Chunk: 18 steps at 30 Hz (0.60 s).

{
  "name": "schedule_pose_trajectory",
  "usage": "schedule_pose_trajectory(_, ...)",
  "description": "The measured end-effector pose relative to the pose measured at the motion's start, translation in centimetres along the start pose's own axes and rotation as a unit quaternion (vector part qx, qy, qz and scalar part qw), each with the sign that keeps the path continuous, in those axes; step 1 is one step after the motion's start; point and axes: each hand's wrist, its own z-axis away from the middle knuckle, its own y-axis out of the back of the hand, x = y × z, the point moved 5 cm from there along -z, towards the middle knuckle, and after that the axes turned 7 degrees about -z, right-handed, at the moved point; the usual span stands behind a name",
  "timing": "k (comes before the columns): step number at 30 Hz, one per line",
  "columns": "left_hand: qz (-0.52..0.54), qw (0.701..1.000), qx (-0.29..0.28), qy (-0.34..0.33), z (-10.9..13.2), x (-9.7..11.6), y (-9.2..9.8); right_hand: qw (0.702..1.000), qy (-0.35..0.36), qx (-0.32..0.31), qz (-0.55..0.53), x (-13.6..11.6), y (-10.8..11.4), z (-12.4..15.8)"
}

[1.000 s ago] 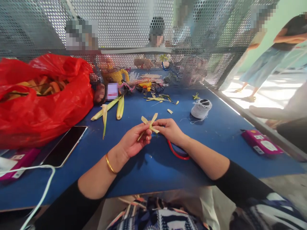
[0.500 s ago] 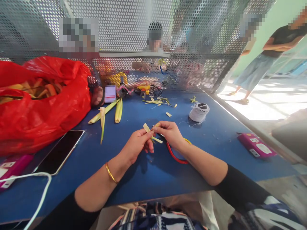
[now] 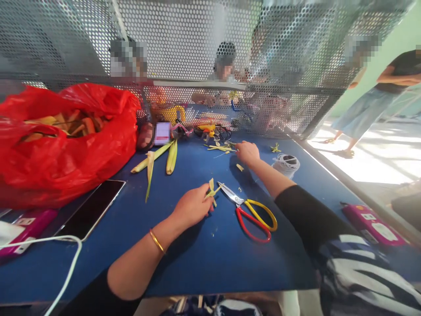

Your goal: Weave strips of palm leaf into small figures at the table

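Our right hand [image 3: 247, 152] has left the leaf piece [image 3: 212, 191] and gone out to the scraps [image 3: 219, 148]; we can't tell if its fingers have closed. Our left hand [image 3: 194, 206] alone pinches the piece, with the scissors [image 3: 251, 213] now uncovered just right of its fingers. The red bag [image 3: 66, 166], well left of them, holds yellow strips [image 3: 66, 125].

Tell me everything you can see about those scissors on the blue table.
The scissors lie flat on the blue table, with no hand on them. Silvery metal blades, closed, point up-left toward the leaf strip pinched in the left hand. One loop handle is red, the other yellow; both look plastic-coated.
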Motion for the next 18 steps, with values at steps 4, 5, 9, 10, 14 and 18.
schedule_pose_trajectory(4, -0.097, 0.990, 0.098, 0.034, 0.3, -0.1, 1.6, 1.000, 0.002, -0.017, -0.017, -0.2, -1.7, -2.5)
schedule_pose_trajectory(5, -0.103, 0.988, 0.108, 0.041, 0.4, -0.2, 1.9, 0.999, 0.002, -0.020, -0.030, -0.2, -2.0, -2.8)
schedule_pose_trajectory(9, -0.076, 0.989, 0.114, 0.048, 0.6, -0.6, 2.9, 0.993, -0.016, -0.025, -0.116, 0.2, -2.0, -3.2)
schedule_pose_trajectory(10, -0.071, 0.988, 0.126, 0.050, 0.6, -0.7, 3.3, 0.988, -0.025, -0.032, -0.146, 0.3, -1.8, -3.0)
schedule_pose_trajectory(14, -0.022, 0.973, 0.223, 0.050, 0.5, -0.8, 5.3, 0.955, -0.044, -0.073, -0.285, 0.5, -0.5, -1.0)
schedule_pose_trajectory(18, 0.013, 0.951, 0.304, -0.056, -1.1, 1.4, 6.5, 0.912, -0.024, -0.099, -0.397, -0.3, 1.0, 2.5)
